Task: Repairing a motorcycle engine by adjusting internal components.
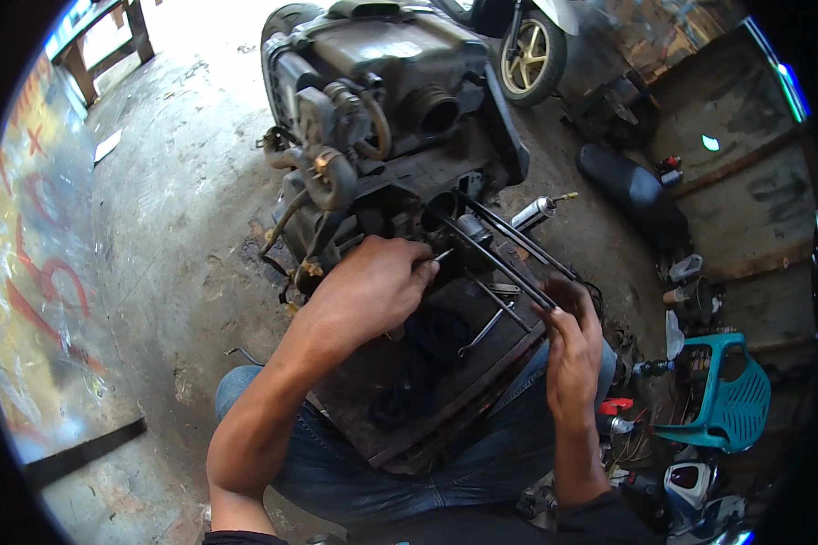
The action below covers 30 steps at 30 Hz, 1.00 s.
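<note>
In front of me stands a dismantled motorcycle engine (373,177), dark and greasy. Several long dark rods (504,259) stick out of it toward my right side. My left hand (368,286) is at the engine's near face, its thumb and forefinger pinched on a thin metal piece (443,255) whose far end I cannot make out. Fingers of my right hand (573,354) close around the outer end of a long rod. Below the rods, a combination wrench (486,331) lies on a dark board (400,440) between my knees, near a dark cloth (436,336).
A white and silver canister (532,214) lies right of the engine. Farther right are a black motorcycle seat (632,195), a teal plastic chair (732,391) and assorted parts. A wheel with gold spokes (532,59) stands behind. A painted wall (41,263) borders the left.
</note>
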Tool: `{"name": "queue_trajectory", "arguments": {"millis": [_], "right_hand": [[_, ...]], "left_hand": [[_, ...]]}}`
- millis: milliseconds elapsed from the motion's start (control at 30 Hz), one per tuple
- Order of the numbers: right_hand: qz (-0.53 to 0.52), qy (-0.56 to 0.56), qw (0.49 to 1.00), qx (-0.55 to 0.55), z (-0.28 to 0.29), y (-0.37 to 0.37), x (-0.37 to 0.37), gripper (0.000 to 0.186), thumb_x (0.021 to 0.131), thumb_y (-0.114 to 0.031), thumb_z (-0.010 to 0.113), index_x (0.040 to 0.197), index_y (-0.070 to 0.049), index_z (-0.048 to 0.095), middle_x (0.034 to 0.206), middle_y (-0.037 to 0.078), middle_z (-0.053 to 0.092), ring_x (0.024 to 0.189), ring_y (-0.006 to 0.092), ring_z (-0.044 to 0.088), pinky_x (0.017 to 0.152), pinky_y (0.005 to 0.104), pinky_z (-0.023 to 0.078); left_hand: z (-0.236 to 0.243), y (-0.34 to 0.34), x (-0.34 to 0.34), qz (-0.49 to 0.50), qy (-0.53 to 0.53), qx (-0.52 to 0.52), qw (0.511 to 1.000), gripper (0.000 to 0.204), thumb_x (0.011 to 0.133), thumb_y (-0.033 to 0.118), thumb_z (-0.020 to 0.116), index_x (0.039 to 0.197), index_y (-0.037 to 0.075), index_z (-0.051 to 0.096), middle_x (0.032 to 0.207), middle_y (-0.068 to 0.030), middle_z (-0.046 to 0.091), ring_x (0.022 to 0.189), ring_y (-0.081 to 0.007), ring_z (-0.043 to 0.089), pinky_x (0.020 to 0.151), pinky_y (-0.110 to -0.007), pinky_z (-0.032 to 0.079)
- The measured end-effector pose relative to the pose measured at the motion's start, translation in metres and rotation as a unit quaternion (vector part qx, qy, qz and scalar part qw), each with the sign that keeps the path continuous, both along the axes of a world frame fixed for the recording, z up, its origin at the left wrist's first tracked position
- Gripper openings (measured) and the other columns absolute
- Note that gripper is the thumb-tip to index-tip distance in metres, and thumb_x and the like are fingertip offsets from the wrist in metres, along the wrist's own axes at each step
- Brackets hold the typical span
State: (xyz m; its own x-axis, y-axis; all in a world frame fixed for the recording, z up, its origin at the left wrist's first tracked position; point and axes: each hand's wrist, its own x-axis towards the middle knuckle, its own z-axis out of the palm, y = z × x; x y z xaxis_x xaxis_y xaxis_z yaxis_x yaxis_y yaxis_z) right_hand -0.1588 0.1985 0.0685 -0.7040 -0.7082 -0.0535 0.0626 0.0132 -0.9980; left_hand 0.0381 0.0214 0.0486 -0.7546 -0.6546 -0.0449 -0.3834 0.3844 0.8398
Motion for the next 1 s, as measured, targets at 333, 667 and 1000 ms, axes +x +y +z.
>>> {"name": "queue_trajectory", "arguments": {"millis": [333,667,1000], "right_hand": [[0.261,-0.088,0.926,0.260,0.023,-0.062,-0.055,0.049,0.096,-0.018,0.072,0.138,0.000,0.054,0.122,0.008,0.065,0.111,0.0143,0.063,0.093,0.0300,0.055],[0.309,-0.093,0.925,0.201,0.007,-0.079,-0.039,0.024,0.098,-0.017,0.067,0.118,-0.002,0.065,0.092,0.003,0.068,0.079,0.0079,0.063,0.066,0.0225,0.051],[0.285,0.000,0.943,0.170,0.006,-0.077,-0.034,0.019,0.097,-0.015,0.068,0.111,-0.002,0.070,0.090,-0.002,0.067,0.083,0.0053,0.058,0.076,0.0225,0.046]], "left_hand": [[0.005,0.004,0.000,0.010,-0.032,-0.012,0.999,0.034,0.099,0.026,0.057,0.112,-0.003,0.069,0.095,-0.0287,0.068,0.095,-0.0468,0.065,0.084,-0.048,0.051],[0.004,0.006,0.000,-0.006,-0.029,-0.052,0.998,0.032,0.101,0.026,0.055,0.108,-0.003,0.064,0.093,-0.0276,0.068,0.092,-0.0475,0.064,0.079,-0.051,0.050],[-0.011,0.044,-0.017,0.144,0.066,0.040,0.987,0.041,0.097,0.015,0.062,0.127,-0.005,0.040,0.098,-0.0341,0.065,0.098,-0.0527,0.063,0.082,-0.054,0.049]]}}
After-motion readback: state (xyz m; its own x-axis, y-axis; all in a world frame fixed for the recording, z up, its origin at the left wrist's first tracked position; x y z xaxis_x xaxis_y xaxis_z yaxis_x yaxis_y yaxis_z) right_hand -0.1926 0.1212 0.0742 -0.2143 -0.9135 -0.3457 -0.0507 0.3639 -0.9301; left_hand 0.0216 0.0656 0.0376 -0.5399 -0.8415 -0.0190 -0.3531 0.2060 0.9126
